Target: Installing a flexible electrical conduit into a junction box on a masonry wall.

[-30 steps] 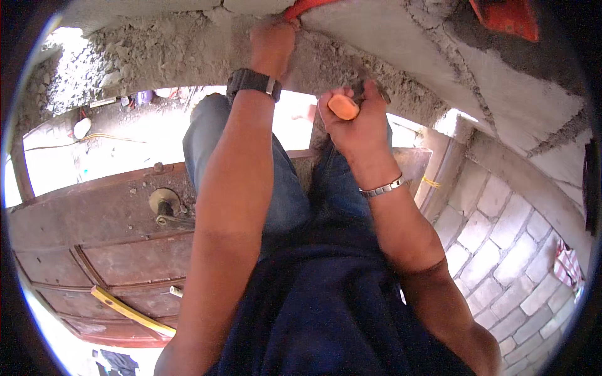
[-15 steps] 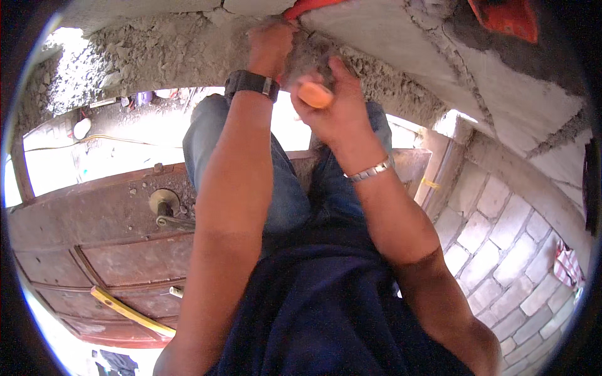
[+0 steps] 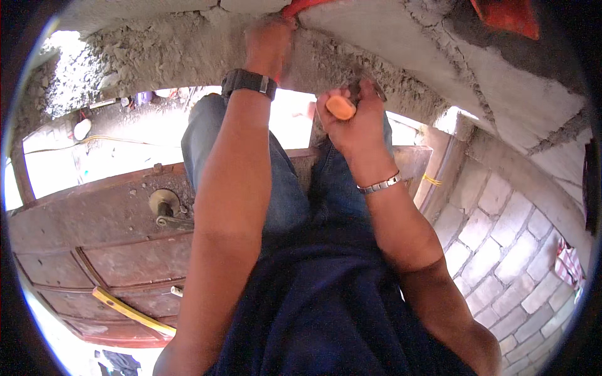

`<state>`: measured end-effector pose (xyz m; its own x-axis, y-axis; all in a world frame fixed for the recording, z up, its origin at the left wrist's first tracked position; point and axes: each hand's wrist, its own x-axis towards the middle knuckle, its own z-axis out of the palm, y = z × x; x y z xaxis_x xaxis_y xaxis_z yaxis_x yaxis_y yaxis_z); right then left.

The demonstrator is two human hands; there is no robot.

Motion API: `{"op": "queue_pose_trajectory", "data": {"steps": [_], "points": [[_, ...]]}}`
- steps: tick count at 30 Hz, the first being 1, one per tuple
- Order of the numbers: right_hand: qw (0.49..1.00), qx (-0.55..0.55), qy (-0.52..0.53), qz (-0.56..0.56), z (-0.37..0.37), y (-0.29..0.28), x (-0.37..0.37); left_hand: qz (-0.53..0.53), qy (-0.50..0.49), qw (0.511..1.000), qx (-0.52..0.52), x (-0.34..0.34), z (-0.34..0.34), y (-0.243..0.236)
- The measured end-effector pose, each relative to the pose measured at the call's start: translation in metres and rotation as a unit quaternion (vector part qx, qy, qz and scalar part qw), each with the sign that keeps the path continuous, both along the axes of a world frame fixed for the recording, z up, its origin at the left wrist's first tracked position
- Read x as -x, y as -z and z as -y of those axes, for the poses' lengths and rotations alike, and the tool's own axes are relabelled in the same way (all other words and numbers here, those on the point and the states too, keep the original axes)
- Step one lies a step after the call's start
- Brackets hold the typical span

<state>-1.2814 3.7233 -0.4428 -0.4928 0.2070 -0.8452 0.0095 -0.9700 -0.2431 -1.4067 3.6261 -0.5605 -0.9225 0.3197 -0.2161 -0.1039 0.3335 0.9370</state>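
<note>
My left hand (image 3: 266, 49), blurred, is closed around a red pipe (image 3: 303, 7) at the cracked concrete edge (image 3: 157, 47) overhead in the picture; its fingertips are hard to make out. My right hand (image 3: 348, 119) grips a tool with an orange handle (image 3: 340, 108), whose dark head (image 3: 367, 88) is partly hidden and blurred, just right of and below my left hand. Beneath both forearms are my jeans-clad legs.
A brown panelled wooden door (image 3: 94, 232) lies across the lower left, with a handle (image 3: 164, 210) and a yellow level (image 3: 128, 308) on it. A block wall (image 3: 501, 263) with hanging cloth (image 3: 567, 263) is at right, and a red object (image 3: 508, 15) at top right.
My right hand and tool swung left toward my left hand half a second ago and are now back to the right. My left hand has barely moved.
</note>
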Motion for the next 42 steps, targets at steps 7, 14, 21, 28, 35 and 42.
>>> {"op": "queue_pose_trajectory", "data": {"steps": [7,14,21,28,35,42], "points": [[0.990,-0.029,-0.138,-0.006,0.019,-0.003,0.007,0.306,-0.152,0.898,-0.276,-0.002,-0.021,0.031],[0.972,-0.158,-0.171,0.012,0.039,-0.006,0.022,-0.141,0.038,0.983,0.112,0.009,-0.021,0.049],[0.990,-0.136,-0.028,0.040,0.028,0.009,0.021,-0.105,0.036,0.990,0.082,0.007,0.001,0.009],[0.993,-0.099,-0.040,0.055,0.028,-0.003,0.016,-0.112,-0.035,0.993,-0.006,-0.001,0.003,0.005],[0.985,-0.033,-0.171,0.005,-0.012,0.002,-0.004,0.239,-0.142,0.931,-0.235,0.000,0.002,-0.011],[0.961,-0.167,-0.213,0.063,-0.059,-0.050,-0.070,0.212,-0.099,0.956,-0.176,-0.005,0.011,-0.023]]}}
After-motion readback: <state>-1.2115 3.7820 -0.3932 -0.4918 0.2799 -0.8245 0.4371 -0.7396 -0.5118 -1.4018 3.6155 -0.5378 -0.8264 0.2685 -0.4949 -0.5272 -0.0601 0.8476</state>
